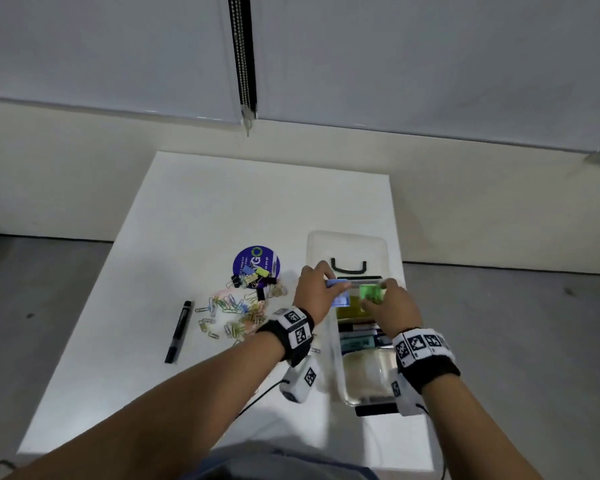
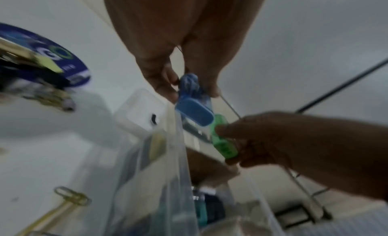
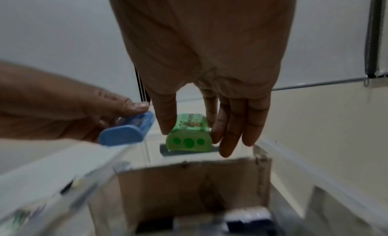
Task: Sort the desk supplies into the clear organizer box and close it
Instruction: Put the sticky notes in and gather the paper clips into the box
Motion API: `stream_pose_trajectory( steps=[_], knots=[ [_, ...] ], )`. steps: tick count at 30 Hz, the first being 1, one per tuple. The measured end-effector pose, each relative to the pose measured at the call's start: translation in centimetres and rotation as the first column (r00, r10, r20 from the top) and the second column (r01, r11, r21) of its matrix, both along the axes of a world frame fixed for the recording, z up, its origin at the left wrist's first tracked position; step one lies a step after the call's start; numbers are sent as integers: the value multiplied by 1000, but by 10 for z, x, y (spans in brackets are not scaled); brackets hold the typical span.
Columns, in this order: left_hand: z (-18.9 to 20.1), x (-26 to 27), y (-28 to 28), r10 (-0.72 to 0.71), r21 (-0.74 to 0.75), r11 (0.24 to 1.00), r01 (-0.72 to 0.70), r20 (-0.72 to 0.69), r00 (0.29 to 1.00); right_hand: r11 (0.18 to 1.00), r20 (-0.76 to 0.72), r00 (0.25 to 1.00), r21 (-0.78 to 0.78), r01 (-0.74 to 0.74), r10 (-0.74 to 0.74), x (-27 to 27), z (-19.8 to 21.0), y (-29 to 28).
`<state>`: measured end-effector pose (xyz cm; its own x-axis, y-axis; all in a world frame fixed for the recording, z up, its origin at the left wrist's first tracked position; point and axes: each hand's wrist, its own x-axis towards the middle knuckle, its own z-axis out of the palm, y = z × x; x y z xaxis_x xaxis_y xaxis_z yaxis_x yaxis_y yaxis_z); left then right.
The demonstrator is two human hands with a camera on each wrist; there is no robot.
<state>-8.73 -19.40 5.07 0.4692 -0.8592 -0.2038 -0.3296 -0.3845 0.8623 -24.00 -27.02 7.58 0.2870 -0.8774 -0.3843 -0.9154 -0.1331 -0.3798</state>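
The clear organizer box [image 1: 336, 358] stands at the table's right side, its lid [image 1: 347, 247] lying open behind it. My left hand [image 1: 328, 285] pinches a blue sharpener [image 1: 339, 299] over the box's far left rim. My right hand [image 1: 383, 297] pinches a green sharpener [image 1: 371, 293] just beside it, above the far compartment. In the left wrist view the blue sharpener [image 2: 195, 113] sits between thumb and fingers, with the green sharpener [image 2: 222, 140] below it. In the right wrist view the green sharpener [image 3: 189, 135] shows three round holes, and the blue sharpener [image 3: 126, 131] is to its left.
Loose paper clips [image 1: 229, 313] and binder clips [image 1: 250, 277] lie left of the box, partly on a purple round disc [image 1: 257, 258]. A black marker [image 1: 180, 330] lies further left. Nearer compartments of the box hold items, and a cardboard divider [image 3: 189, 181] lines one.
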Motion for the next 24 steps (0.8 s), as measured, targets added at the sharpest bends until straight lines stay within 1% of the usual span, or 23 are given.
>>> stream_pose_trajectory(
  steps=[2,5,7,8,9,13,16,20,24],
  knots=[
    [-1,-18,-11,1,45,999,-6,124,992,1000,-69,997,3,-23,23,-2,-11,-2],
    [-4,-34,-18,-65,43,998,55,294,954,996,-161,983,-5,-89,87,1,-23,-4],
    [-8,-41,-19,-116,69,993,94,460,880,993,-185,977,-22,-113,107,3,-27,-5],
    [-10,-44,-20,-127,89,992,95,518,846,992,-194,975,-27,-120,112,4,-27,-4],
    [-11,-47,-21,-128,105,991,83,549,826,992,-201,973,-23,-124,117,4,-27,-5],
    [-10,-54,-30,-149,167,984,60,596,789,993,-169,981,87,-79,93,-1,-30,-14],
    [-14,-52,-27,-208,229,971,71,660,722,983,-171,976,150,-108,134,-6,-29,-20],
    [-20,-45,-25,-265,287,955,80,694,670,973,-133,978,185,-138,164,-4,-28,-17],
    [-21,-31,-24,-303,318,943,101,693,654,966,-120,973,196,-170,196,5,-24,-18]
  ],
)
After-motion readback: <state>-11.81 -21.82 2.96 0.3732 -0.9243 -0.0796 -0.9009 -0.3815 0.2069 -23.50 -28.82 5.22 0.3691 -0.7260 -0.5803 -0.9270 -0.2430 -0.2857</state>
